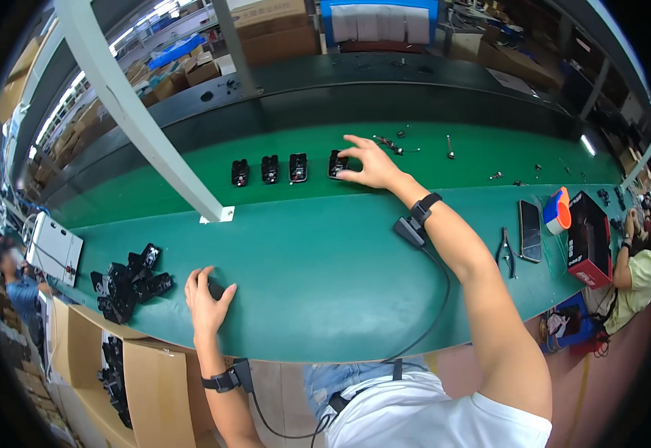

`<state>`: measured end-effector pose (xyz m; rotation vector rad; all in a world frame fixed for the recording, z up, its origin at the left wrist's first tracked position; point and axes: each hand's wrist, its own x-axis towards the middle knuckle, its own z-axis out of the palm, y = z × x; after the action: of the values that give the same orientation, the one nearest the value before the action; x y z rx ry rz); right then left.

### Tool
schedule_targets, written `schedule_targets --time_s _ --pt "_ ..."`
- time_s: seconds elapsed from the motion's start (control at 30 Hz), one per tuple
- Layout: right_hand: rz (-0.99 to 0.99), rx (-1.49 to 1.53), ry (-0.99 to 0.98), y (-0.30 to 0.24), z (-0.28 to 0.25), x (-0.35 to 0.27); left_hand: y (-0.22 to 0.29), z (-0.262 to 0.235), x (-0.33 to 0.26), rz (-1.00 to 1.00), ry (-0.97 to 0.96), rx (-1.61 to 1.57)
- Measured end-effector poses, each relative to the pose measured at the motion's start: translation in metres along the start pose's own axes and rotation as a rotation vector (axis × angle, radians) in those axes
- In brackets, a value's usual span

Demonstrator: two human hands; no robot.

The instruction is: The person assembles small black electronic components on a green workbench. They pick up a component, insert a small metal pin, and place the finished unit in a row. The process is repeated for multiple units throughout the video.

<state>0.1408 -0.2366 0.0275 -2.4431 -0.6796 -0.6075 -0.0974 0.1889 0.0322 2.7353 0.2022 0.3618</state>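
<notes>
Toward the far side of the green bench, my right hand (374, 166) has its thumb and fingers closed about a small black plastic housing (333, 164). To the left of it stand three similar housings (269, 169) in a spaced row. At the near left, my left hand (207, 305) curves its fingers and thumb around a black plastic part (219, 289), which is partly covered by the hand. A loose pile of black plastic parts (126, 284) lies left of that hand.
A grey post (139, 112) rises from the bench. Pliers (505, 254), a phone (530, 231), an orange-and-blue container (557, 212) and a black-and-red box (588, 239) lie at right. Small wired parts (391, 145) are scattered beyond. An open carton (157, 392) stands below left. People sit at both sides.
</notes>
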Motion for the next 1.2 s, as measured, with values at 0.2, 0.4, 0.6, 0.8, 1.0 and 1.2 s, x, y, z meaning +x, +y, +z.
schedule_targets --time_s 0.2,0.4,0.6,0.8,1.0,1.2 --pt "0.488 -0.319 0.135 0.09 -0.047 -0.032 -0.004 0.007 -0.006 0.095 0.065 -0.01" --pt "0.596 -0.203 0.136 0.069 -0.038 -0.036 0.065 -0.005 0.018 0.251 -0.088 -0.252" --pt "0.529 0.182 0.174 0.027 -0.064 -0.069 0.176 0.025 0.032 0.602 -0.259 -0.247" --pt "0.385 0.32 -0.117 -0.031 -0.057 -0.115 0.222 0.078 0.039 0.621 -0.356 -0.521" --pt "0.39 0.251 -0.204 -0.06 -0.067 -0.114 0.201 0.088 0.054 0.367 -0.418 -0.679" --pt "0.337 0.293 -0.173 -0.053 -0.068 -0.117 0.189 0.095 0.057 0.495 -0.362 -0.69"
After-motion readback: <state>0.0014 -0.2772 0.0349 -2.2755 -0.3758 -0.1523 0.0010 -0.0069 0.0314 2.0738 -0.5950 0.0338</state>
